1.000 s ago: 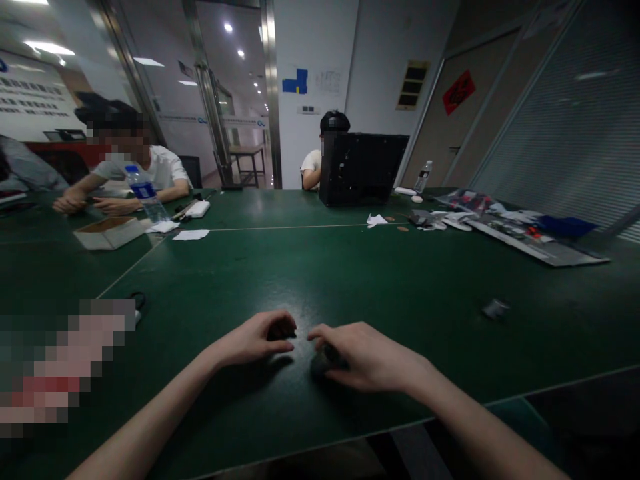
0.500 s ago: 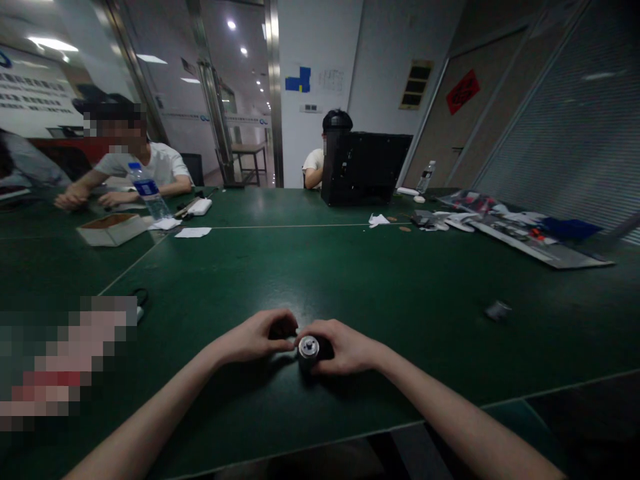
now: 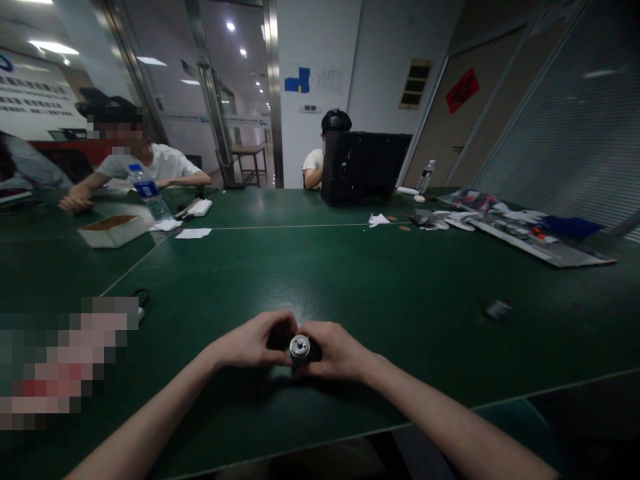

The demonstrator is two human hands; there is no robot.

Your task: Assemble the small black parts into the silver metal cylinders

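Where my bare right hand curls: round a small, silver-topped metal cylinder, which it holds upright, a short stud showing at the centre of its round upper face.
Left hand: my bare left hand is bent into a C, its thumb and fingers close in at the cylinder's left side; I cannot tell whether it grips.
Cylinder's place: over the dark green, smooth table, in from the near edge; I cannot tell whether its base touches the top.
Grey cylinder: a second small, grey metal cylinder lies well apart, towards the table's right side.
Far edge: I see a large black box-shaped case, with a person in a white top partly hidden behind it.
Far left: a shallow, open white box sits near a clear plastic bottle with a blue cap.
Far right: a flat grey board carries mixed small pieces.
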